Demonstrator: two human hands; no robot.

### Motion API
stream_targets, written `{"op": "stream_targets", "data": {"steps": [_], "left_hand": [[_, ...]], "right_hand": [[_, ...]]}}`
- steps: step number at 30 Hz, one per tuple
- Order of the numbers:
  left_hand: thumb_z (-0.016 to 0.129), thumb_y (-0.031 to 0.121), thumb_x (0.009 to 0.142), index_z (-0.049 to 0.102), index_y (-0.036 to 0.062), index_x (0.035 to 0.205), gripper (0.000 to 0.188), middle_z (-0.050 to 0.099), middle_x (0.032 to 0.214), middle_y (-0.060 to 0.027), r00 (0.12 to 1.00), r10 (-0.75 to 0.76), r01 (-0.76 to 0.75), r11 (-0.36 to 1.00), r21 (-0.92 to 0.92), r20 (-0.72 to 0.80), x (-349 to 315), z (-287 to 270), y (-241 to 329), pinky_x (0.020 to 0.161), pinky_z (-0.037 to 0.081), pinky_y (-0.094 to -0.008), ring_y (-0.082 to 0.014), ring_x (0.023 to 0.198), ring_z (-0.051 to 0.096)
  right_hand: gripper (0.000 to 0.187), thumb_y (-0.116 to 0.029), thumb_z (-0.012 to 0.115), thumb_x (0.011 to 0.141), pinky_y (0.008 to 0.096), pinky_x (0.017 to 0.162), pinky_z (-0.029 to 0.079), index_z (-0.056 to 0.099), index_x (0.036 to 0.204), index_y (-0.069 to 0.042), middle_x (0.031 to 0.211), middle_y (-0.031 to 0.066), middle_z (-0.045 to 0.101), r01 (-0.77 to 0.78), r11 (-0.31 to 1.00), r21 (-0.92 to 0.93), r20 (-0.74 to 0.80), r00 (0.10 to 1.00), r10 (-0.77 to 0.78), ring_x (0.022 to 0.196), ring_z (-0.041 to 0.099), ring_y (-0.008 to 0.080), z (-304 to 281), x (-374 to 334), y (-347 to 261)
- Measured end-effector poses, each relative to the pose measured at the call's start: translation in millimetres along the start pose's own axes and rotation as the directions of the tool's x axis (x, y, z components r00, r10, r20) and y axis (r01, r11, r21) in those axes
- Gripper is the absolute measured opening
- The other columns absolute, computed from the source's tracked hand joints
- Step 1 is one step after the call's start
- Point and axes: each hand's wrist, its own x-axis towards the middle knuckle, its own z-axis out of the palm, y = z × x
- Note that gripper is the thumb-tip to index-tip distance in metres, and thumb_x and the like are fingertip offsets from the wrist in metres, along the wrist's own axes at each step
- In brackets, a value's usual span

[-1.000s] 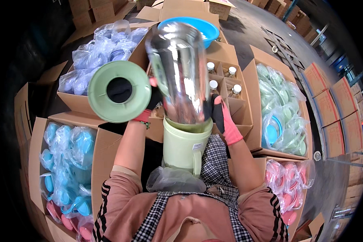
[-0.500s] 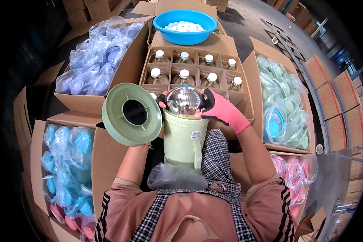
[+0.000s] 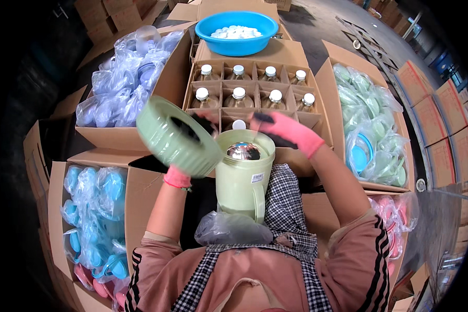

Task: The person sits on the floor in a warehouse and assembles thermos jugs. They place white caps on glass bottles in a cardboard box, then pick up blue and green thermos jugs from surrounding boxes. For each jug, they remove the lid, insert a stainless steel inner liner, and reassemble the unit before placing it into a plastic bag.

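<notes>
A pale green jug body (image 3: 239,182) with a side handle stands in front of me, its wide opening up. Inside that opening lies a silvery mirrored liner (image 3: 243,151), its rounded end below the rim. My left hand (image 3: 207,124), gloved and mostly hidden, holds a round green collar with a dark central hole (image 3: 192,151), tilted beside the jug's left rim. Just above the right rim, my right hand (image 3: 286,131) in a pink and black glove is apart from the liner, fingers stretched and somewhat blurred, holding nothing. A clear plastic bag (image 3: 231,229) bunches at the jug's foot.
Beyond the jug, a divided carton (image 3: 309,151) holds several white-capped bottles (image 3: 238,94). Behind it sits a blue basin (image 3: 205,37) of white pieces. Open cartons of bagged purple (image 3: 151,73), blue (image 3: 93,218), green (image 3: 372,119) and pink (image 3: 395,218) plastic parts flank me.
The mirrored liner has dropped deeper into the jug, and both hands have let go of it. My right hand has lifted off; the green collar has tipped and moved toward the jug.
</notes>
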Motion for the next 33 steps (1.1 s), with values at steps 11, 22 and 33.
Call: {"op": "stream_targets", "data": {"steps": [11,22,33], "left_hand": [[0.053,0.060,0.073,0.025,-0.0014,0.131,0.089,0.031,0.132,-0.0121,0.967,-0.164,-0.098,0.469,0.878,0.196,28,-25,-10,0.102,0.020,-0.0335,-0.0218,0.124,0.028],[0.046,0.024,0.087,0.032,-0.0010,0.124,0.047,0.038,0.125,-0.0224,0.954,-0.050,-0.283,0.178,0.942,0.296,-14,-29,-26,0.097,0.028,-0.0405,-0.0336,0.115,0.038],[0.079,0.039,0.049,0.045,-0.0009,0.112,0.082,0.049,0.114,-0.0163,0.793,-0.304,-0.586,-0.140,0.798,0.529,-18,8,-5,0.096,0.029,-0.0449,-0.0359,0.114,0.041]], "right_hand": [[0.073,-0.059,0.043,0.081,0.0299,0.081,0.045,0.039,0.121,0.002,0.105,0.0130,0.054,0.257,0.728,0.636,-0.383,0.924,0.008,0.093,0.053,0.0178,-21,33,75],[0.042,-0.026,0.044,0.088,0.0278,0.090,0.037,0.043,0.119,0.003,0.110,0.0111,0.053,0.414,0.806,0.423,-0.412,0.880,-0.236,0.100,0.049,0.0169,24,-22,73],[0.060,-0.042,0.068,0.062,0.0392,0.090,0.038,0.051,0.101,0.001,0.104,0.0142,0.051,0.518,0.477,-0.710,0.116,0.754,-0.646,0.100,0.047,0.0315,17,-81,27]]}}
